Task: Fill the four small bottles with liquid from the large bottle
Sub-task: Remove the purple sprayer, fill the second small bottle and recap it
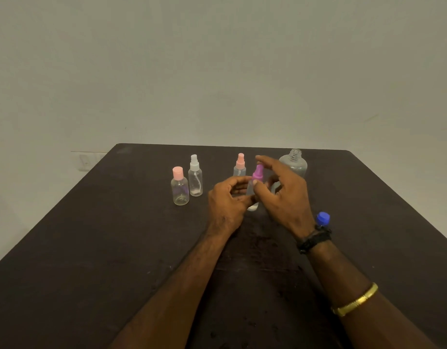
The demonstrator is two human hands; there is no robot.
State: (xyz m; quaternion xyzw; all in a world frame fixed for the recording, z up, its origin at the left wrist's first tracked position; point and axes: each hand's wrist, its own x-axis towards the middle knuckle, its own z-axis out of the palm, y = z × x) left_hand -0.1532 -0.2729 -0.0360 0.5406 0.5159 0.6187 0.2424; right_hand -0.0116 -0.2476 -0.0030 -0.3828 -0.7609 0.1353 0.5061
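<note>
Head view. The left hand grasps the purple bottle: its fingers curl round the clear body from the left and hold it upright, just above or on the table; contact at the base cannot be made out. The left forearm runs up from the lower edge, with the back of the hand toward the camera.

The right hand is at the bottle's purple sprayer. Its thumb tip presses on the sprayer's collar and the forefinger arches over and behind the top. The other fingers are spread and loosely bent, holding nothing. Whether the forefinger touches the sprayer, and so whether this hand pinches it, cannot be told. A black wristband sits at this wrist, with a gold bangle further down the forearm.

The large bottle stands uncapped just behind the right hand, near the far edge. Its blue cap lies beside the right wrist. Three small bottles stand capped: the pink sprayer bottle behind the hands, and the white sprayer bottle and pink-capped bottle side by side to the left.
</note>
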